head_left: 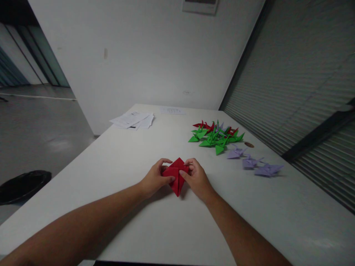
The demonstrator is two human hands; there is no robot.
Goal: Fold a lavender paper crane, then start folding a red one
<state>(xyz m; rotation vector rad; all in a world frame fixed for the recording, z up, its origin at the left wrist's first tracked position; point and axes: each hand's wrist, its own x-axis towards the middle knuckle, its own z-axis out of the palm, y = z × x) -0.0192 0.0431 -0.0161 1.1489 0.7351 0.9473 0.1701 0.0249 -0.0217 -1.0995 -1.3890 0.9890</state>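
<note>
A red sheet of origami paper [178, 188], folded into a diamond, is held between my two hands just above the white table [133, 229]. My left hand [155, 178] grips its left side, the thumb lying across the front. On the right edge, my right hand [197, 178] pinches the paper, thumb near its middle and fingers behind. A seam runs down the lower half of the diamond. The fingers behind the paper are partly hidden.
Green paper cranes [212, 139] are heaped with red cranes [206, 126] at the back right. Several lilac cranes [251, 162] stand nearer. Printed sheets [133, 120] lie at the back left. A black-lined bin [24, 184] is beside the table; window blinds [291, 74] border the right.
</note>
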